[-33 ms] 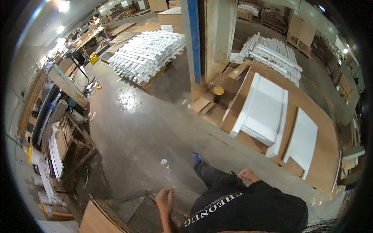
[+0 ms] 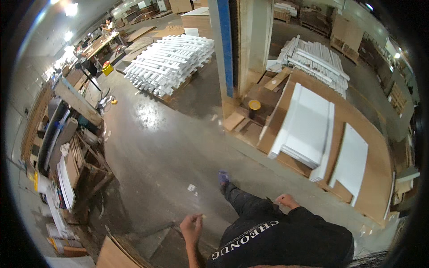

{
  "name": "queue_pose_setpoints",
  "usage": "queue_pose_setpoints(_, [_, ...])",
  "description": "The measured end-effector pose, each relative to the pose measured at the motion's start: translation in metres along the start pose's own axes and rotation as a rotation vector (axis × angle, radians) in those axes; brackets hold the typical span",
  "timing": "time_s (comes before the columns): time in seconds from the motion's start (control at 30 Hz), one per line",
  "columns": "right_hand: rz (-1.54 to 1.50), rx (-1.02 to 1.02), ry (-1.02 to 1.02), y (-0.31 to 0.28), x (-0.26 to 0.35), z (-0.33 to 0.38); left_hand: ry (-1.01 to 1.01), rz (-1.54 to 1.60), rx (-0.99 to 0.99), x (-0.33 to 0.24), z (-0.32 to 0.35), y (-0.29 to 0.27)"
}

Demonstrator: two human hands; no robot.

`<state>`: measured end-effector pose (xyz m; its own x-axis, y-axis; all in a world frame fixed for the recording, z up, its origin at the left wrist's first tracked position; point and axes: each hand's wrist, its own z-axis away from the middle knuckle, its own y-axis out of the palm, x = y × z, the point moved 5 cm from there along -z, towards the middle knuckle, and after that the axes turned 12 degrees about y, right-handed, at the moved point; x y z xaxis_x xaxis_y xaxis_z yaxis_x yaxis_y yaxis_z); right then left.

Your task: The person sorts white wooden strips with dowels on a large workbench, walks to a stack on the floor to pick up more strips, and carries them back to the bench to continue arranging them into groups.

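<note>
My left hand (image 2: 191, 228) hangs half curled; I cannot tell whether it pinches anything. My right hand (image 2: 287, 201) curls at my side, its grip unclear. Beyond it, white panels (image 2: 306, 125) lie flat on brown board (image 2: 379, 174), probably to keep them off the floor (image 2: 152, 178).
</note>
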<state>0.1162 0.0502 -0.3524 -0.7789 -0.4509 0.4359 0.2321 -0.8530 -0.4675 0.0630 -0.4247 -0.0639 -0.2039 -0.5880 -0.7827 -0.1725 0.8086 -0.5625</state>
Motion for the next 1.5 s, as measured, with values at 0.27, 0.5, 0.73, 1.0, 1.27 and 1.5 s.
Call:
queue_pose_setpoints(0.27, [0.042,-0.026,0.300,0.062,0.198,-0.158,0.148,-0.046,0.204,0.075,-0.301,0.010])
queue_pose_setpoints(0.5, [0.075,-0.025,-0.208,-0.034,0.636,-0.233,-0.090,0.024,-0.135,0.165,-0.506,-0.050])
queue_pose_setpoints(0.73, [0.002,-0.030,-0.322,-0.017,0.834,-0.455,-0.296,0.131,-0.213,0.306,-0.706,0.007])
queue_pose_setpoints(1.0, [-0.154,-0.058,-0.082,-0.086,0.963,-0.501,0.136,0.313,0.104,0.313,-1.096,0.110])
queue_pose_setpoints(1.27, [-0.686,-0.428,-0.001,-0.171,0.915,-0.677,0.275,0.492,0.573,0.216,-1.344,0.331])
queue_pose_setpoints(1.5, [-0.457,-0.293,0.183,-0.400,1.087,-0.736,0.561,0.339,0.667,0.135,-1.511,0.495])
